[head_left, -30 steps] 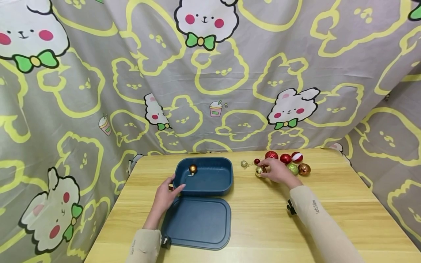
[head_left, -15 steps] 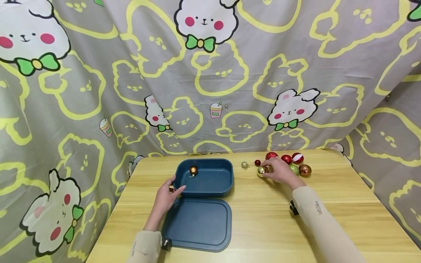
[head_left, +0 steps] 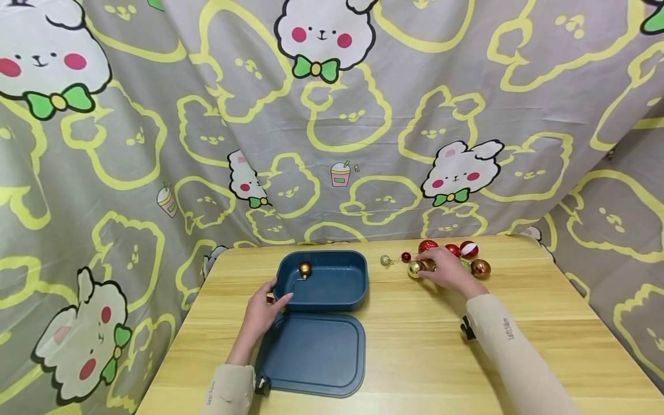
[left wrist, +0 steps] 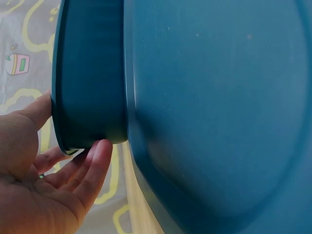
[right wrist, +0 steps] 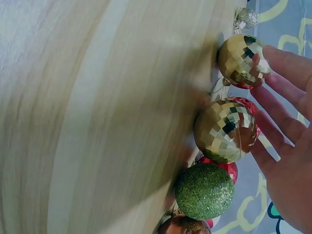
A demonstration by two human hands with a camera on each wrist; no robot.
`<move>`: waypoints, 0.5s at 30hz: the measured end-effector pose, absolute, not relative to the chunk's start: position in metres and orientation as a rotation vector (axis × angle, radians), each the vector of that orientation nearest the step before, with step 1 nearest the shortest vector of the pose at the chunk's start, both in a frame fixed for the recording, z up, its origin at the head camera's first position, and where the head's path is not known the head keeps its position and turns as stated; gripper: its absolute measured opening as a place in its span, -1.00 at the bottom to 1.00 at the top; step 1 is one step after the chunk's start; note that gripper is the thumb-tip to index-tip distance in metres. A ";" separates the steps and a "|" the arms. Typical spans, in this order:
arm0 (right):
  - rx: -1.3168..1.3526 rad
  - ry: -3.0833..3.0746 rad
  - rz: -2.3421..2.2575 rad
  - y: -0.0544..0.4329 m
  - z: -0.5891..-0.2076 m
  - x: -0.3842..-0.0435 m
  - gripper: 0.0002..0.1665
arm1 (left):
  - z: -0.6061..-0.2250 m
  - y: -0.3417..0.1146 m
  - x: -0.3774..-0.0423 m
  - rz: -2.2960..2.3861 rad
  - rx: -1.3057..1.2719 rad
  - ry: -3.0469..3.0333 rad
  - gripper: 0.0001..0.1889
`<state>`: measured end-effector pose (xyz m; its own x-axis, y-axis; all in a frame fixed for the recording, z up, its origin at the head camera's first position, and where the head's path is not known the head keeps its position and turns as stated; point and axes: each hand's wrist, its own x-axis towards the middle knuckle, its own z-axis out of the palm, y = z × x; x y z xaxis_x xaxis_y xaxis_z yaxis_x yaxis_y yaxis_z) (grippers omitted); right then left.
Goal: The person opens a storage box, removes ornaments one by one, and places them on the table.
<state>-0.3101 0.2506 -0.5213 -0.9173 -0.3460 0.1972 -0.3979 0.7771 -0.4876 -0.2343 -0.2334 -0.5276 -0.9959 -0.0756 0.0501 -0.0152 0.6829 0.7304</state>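
Observation:
My left hand [head_left: 263, 306] grips the front left corner of a dark blue box [head_left: 327, 306], thumb on the front, fingers round the outer side [left wrist: 94, 175]. A copper bauble [head_left: 305, 268] with a string lies inside the box. At the table's right, my right hand [head_left: 449, 271] pinches a gold faceted bauble [right wrist: 240, 59] between thumb and fingertips, close over the table. A second gold faceted bauble [right wrist: 222, 131] sits beside it, partly under the palm in the head view. A green glitter bauble [right wrist: 204, 190] lies just past that one.
A blue lid [head_left: 311, 351] lies flat before the box. Beyond the right hand are a large red bauble [head_left: 427, 246], a red-and-white bauble [head_left: 469, 248] and a copper bauble [head_left: 480, 268]. A small pale gold bauble [head_left: 385, 260] and small red one [head_left: 406, 256] lie left of it.
My right hand has shifted slightly to the right, and the gold bauble at its fingertips has moved a little that way too. The left hand, box and lid stay put.

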 end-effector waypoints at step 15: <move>0.578 -2.856 1.041 0.248 -0.511 -0.307 -0.45 | -0.527 -0.233 -0.235 -1.228 0.069 -2.805 -0.19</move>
